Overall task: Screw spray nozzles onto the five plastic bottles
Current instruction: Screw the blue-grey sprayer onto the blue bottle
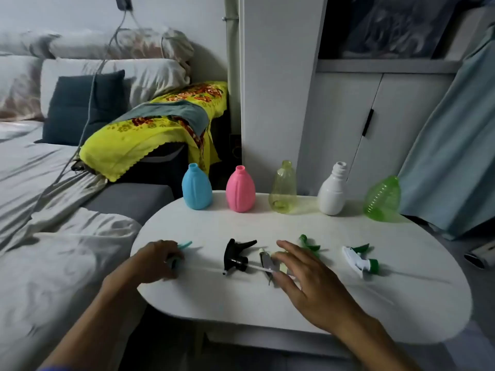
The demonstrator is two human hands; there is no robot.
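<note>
Along the far edge of the white oval table (401, 298) stand uncapped bottles: blue (197, 187), pink (240, 190), clear yellow (283, 188), white (333, 190) and clear green (383, 199). In front lie loose spray nozzles: black (235, 254), grey-and-yellow (266, 262), green (309, 245), white-and-green (360, 259). My left hand (158, 259) is closed around a teal nozzle (183, 246) at the table's left edge. Fingers spread, my right hand (308, 274) hovers over the grey-and-yellow nozzle, partly hiding it.
A bed with grey sheets (53, 223) lies to the left. A yellow flowered cloth (150, 132) covers something behind the table. White cabinets (375, 129) stand at the back and a blue-green curtain (455, 143) hangs at the right.
</note>
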